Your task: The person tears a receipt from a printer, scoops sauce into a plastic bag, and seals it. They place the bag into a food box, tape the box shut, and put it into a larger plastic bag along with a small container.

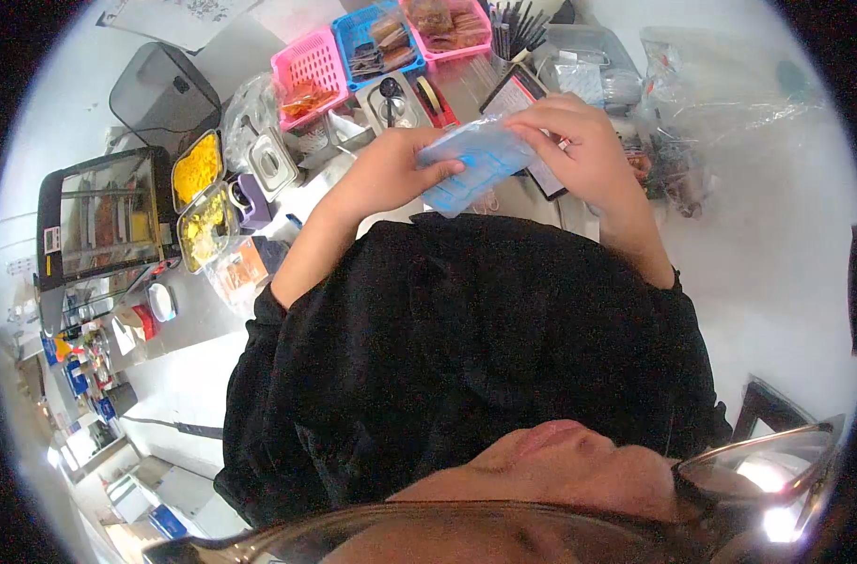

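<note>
My left hand (388, 175) grips the left edge of a light blue, shiny plastic packet (480, 162), with the thumb lying across its front. At the packet's upper right corner, my right hand (579, 146) has its fingers and thumb closed on the edge. The packet is held tilted above the counter's near edge, in front of my black top. What is inside it cannot be made out. Just behind my right hand lies a dark-framed board with a white sheet (547, 177), partly covered by that hand.
Pink basket (306, 64), blue basket (361, 21) and another pink basket (480, 36) line the back, holding packets. Left are a tray of yellow food (197, 169), a metal container (274, 162) and a black glass-fronted machine (99, 221). A tape dispenser (436, 99) and clear plastic bags (720, 80) lie beyond.
</note>
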`<state>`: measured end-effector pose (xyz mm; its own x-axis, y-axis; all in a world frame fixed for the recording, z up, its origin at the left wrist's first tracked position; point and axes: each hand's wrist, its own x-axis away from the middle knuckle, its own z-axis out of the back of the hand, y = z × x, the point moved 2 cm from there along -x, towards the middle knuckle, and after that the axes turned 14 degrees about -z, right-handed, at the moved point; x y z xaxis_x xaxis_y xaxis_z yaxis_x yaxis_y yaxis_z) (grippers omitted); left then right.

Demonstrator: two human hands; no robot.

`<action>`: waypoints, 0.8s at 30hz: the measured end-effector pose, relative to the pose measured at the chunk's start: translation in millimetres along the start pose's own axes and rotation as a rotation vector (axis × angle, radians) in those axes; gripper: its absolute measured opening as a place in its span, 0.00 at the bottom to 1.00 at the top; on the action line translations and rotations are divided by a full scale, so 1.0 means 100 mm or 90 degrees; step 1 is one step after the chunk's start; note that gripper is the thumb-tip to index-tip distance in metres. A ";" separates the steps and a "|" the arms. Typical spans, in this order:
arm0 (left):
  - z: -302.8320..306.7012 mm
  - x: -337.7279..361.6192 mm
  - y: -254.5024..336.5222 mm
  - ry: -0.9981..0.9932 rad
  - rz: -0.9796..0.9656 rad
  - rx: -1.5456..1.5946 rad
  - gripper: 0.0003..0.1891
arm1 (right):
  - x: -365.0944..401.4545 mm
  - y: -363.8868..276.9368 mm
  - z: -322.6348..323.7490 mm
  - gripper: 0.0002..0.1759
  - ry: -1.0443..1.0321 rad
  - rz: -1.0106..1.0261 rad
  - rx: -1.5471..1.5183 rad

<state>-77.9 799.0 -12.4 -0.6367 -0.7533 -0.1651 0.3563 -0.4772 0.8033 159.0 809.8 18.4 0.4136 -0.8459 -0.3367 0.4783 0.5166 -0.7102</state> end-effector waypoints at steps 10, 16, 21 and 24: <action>-0.02 -0.05 0.01 -0.037 0.033 0.018 0.12 | 0.06 0.05 -0.04 0.06 -0.104 -0.113 -0.044; -0.08 -0.02 -0.09 -0.020 0.044 0.069 0.12 | 0.08 0.13 -0.07 0.05 -0.069 -0.051 -0.097; -0.05 -0.03 -0.05 -0.025 0.020 0.029 0.12 | 0.10 0.12 -0.07 0.06 -0.073 -0.070 -0.135; -0.07 -0.02 -0.08 -0.030 0.026 0.038 0.13 | 0.11 0.12 -0.05 0.05 -0.112 -0.133 -0.152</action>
<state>-74.6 801.3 -21.8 -0.6547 -0.7486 -0.1045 0.3421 -0.4167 0.8422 165.3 805.9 2.5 0.4637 -0.8830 -0.0726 0.3803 0.2724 -0.8838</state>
